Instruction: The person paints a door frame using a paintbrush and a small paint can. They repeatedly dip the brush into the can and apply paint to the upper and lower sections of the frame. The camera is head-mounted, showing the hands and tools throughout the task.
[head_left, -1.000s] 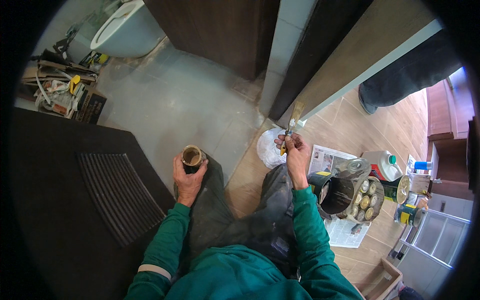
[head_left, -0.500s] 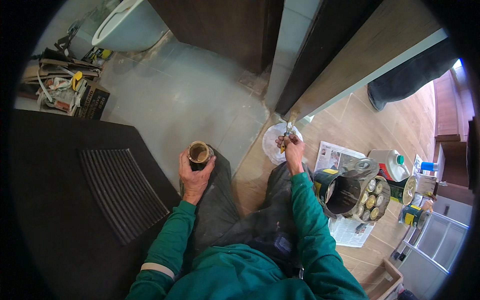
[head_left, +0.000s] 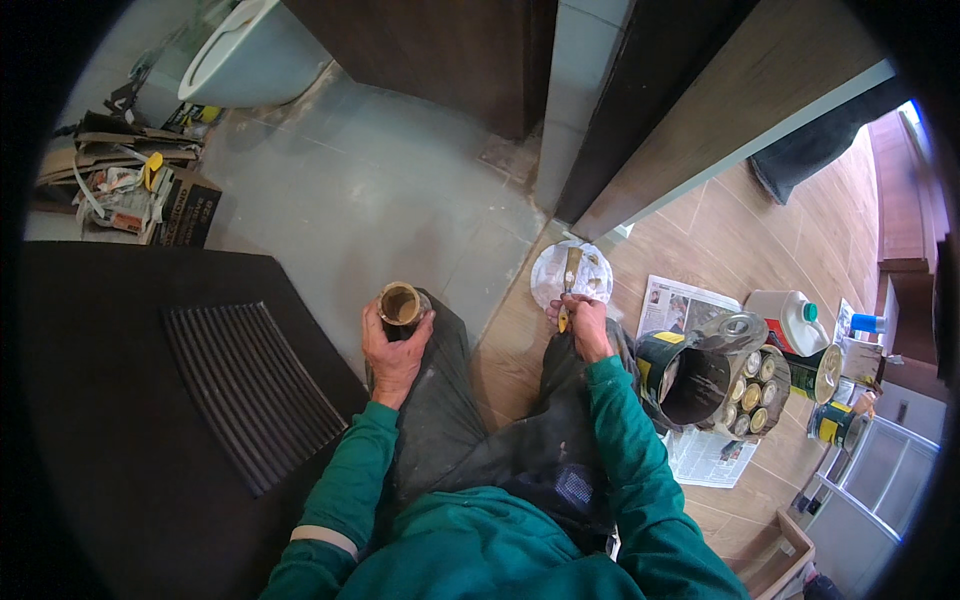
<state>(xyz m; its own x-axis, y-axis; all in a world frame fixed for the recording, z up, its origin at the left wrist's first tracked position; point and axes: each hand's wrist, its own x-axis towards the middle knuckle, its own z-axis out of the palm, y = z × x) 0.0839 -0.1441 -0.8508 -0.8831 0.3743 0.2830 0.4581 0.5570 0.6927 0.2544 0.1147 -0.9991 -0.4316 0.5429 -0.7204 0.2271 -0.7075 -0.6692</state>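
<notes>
My left hand (head_left: 390, 352) is wrapped round a small open jar (head_left: 400, 303) with brown residue on its rim and inside, above my left knee. In my right hand (head_left: 588, 325) is a paintbrush (head_left: 572, 268), its yellow handle end showing under my fingers. The brush points away from me, over a white, crinkled round sheet (head_left: 544, 278) on the wood-look floor. Just beyond that sheet, the foot of a brown wooden door frame (head_left: 660, 140) meets the floor.
On newspaper (head_left: 690, 302) to my right stand a large open can (head_left: 695, 385), a tub of small lidded tins (head_left: 750, 395) and a white jug (head_left: 785, 318). A dark board with a ribbed panel (head_left: 255, 395) lies left. Another person's leg (head_left: 820, 145) shows beyond the frame.
My right hand has drawn the brush back from the foot of the door frame, over the white sheet. The other person's leg has shifted right. My left hand keeps the jar in place.
</notes>
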